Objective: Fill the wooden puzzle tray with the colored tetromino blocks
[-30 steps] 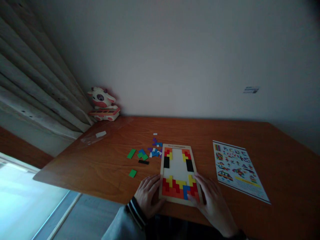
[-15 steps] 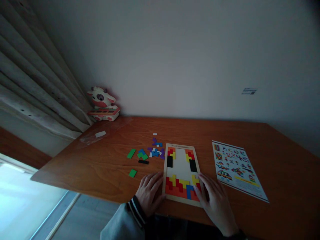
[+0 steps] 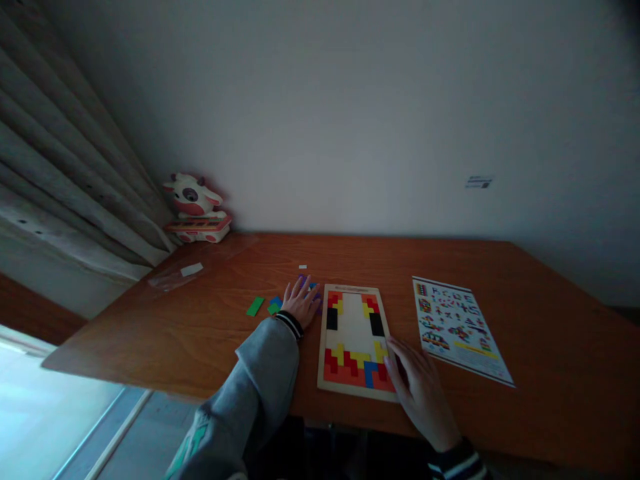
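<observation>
A wooden puzzle board (image 3: 350, 393) lies flat on the table, with red, yellow, orange, black and blue pieces along its sides and bottom and a bare strip in the middle. My left hand (image 3: 301, 303), fingers spread, is over the loose purple and blue pieces left of the board and hides most of them. Two green pieces, one of them (image 3: 255, 307) apart on the left, and a blue piece (image 3: 276, 302) show beside it. My right hand (image 3: 417, 383) rests at the board's right edge, thumb and fingers apart, nothing seen between them.
A printed pattern sheet (image 3: 463, 330) lies on the table (image 3: 545, 353) to the right. A cow toy (image 3: 197, 208) stands at the back left, near a clear plastic bag (image 3: 173, 277) and the curtain (image 3: 65, 160). Behind the table is a wall.
My left hand has left the board's lower left edge and reached forward to the loose pieces, its sleeve now crossing the table. My right hand stays by the board. The view has shifted slightly.
</observation>
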The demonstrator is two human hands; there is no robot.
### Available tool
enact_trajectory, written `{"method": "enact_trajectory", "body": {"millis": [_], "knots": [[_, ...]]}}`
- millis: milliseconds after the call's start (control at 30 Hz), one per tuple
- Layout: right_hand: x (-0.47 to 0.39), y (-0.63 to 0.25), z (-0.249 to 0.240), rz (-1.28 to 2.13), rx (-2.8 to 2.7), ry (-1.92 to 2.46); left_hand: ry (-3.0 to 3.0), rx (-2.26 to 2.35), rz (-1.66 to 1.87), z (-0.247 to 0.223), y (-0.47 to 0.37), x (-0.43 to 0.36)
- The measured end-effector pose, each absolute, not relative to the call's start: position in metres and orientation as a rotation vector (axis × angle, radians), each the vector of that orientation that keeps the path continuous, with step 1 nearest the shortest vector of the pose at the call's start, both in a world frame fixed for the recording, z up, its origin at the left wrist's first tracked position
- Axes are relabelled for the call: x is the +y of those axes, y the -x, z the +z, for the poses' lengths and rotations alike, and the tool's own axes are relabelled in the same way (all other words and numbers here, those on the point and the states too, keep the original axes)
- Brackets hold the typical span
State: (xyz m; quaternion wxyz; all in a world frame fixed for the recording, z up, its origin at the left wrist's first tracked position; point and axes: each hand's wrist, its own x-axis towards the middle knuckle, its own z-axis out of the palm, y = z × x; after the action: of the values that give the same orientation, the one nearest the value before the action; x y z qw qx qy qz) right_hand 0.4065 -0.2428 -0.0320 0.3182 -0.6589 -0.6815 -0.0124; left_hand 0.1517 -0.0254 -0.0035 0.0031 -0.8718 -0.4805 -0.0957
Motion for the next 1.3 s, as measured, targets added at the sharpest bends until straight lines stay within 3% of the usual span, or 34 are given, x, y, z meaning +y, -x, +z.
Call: {"method": "enact_trajectory", "body": {"millis": [467,900,1300], "knots": [[-0.243,-0.405,-0.027,-0.042,-1.786,1.714,2.583,-1.686,-0.277,-0.008,-0.128,-0.020],[-0.240,-0.406,-0.027,-0.061,-1.777,1.751,2.708,-1.740,-0.090,-0.003,-0.184,0.067],[-0.240,-0.407,-0.027,-0.101,-1.785,1.700,2.801,-1.542,0.040,-0.003,-0.131,-0.003]]}}
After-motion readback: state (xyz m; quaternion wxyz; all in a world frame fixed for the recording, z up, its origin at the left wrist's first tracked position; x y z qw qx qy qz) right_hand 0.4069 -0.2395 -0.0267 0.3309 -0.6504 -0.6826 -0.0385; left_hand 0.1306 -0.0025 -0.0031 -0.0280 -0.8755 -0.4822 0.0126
